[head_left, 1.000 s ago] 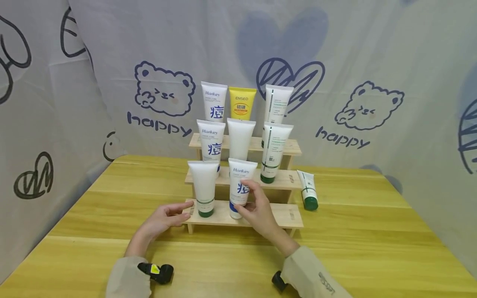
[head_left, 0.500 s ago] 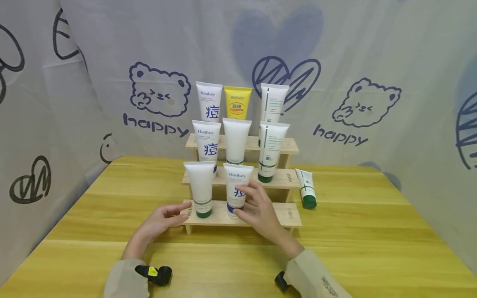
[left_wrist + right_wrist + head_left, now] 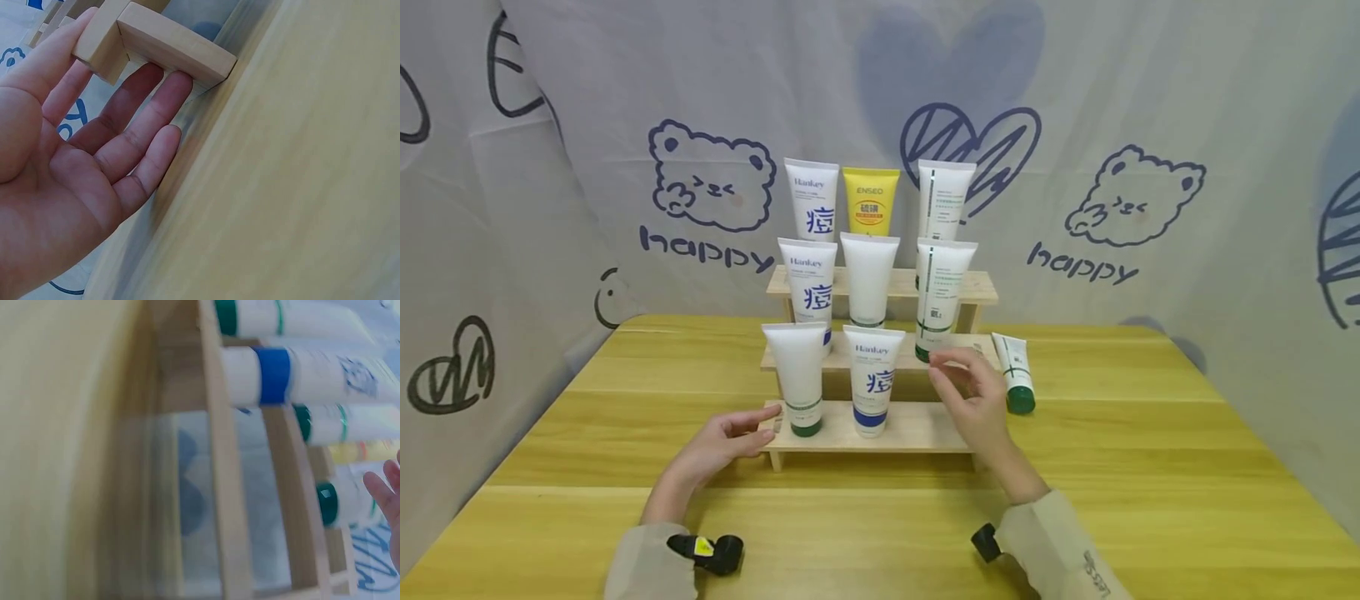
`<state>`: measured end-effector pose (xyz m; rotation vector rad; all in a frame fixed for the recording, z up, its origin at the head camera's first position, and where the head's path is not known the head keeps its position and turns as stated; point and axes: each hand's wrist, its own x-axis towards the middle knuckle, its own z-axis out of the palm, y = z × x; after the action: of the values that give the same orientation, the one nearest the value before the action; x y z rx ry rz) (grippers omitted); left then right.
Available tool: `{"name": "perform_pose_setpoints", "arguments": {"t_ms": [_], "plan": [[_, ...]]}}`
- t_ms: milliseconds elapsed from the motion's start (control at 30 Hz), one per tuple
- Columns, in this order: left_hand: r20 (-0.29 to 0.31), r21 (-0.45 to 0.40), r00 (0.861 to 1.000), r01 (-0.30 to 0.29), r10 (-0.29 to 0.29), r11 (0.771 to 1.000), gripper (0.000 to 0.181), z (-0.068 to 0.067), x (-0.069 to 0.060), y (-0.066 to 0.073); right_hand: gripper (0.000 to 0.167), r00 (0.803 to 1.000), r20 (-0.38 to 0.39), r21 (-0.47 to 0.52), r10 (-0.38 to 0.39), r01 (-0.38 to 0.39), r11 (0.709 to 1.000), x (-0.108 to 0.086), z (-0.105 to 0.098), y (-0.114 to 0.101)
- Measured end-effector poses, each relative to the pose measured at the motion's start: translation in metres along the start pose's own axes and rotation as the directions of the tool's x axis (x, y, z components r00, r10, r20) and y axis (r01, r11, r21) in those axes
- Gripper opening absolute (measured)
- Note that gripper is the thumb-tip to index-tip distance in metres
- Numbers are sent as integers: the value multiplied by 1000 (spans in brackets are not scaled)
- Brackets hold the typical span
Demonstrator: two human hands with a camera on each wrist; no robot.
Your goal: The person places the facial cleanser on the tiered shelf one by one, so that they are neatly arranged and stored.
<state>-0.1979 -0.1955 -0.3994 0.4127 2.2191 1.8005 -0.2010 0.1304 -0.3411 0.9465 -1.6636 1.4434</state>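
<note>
A three-step wooden display stand (image 3: 925, 429) holds upright squeeze tubes. My left hand (image 3: 715, 446) grips the left end of its lowest step, thumb and fingers on the wood in the left wrist view. On that step stand a white tube with a green cap (image 3: 797, 375) and a Hankey tube with a blue band (image 3: 874, 379). My right hand (image 3: 979, 400), fingers loosely bent and holding nothing, is over the step's right part, apart from the Hankey tube. Close to its fingertips is a green-capped tube (image 3: 942, 300) on the middle step. The right wrist view is blurred.
Outside the stand's right end, a small green-capped tube (image 3: 1017, 375) lies on the wooden table (image 3: 1150, 467). Behind, the top step carries a yellow ENSEO tube (image 3: 870, 202) between two white ones. A printed curtain (image 3: 850, 67) hangs at the back.
My right hand has let go of the Hankey tube on the lowest step and moved right. That tube now stands by itself. The left hand stays at the stand's end.
</note>
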Motion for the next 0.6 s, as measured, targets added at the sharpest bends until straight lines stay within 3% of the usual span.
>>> {"name": "perform_pose_setpoints", "arguments": {"t_ms": [200, 333, 567, 600], "plan": [[-4, 7, 1000, 0, 0, 1000, 51, 0, -1, 1, 11, 988, -98, 32, 122, -120, 992, 10, -24, 3], [-5, 13, 1000, 3, -2, 1000, 51, 0, -1, 1, 8, 972, -165, 75, 170, -159, 984, 12, -41, 10], [-8, 12, 1000, 8, -8, 1000, 50, 0, -1, 1, 14, 922, -282, 94, 265, -249, 964, 10, -66, 28], [-7, 13, 1000, 9, -8, 1000, 50, 0, -1, 1, 13, 918, -281, 136, 279, -250, 959, 3, -73, 45]]}}
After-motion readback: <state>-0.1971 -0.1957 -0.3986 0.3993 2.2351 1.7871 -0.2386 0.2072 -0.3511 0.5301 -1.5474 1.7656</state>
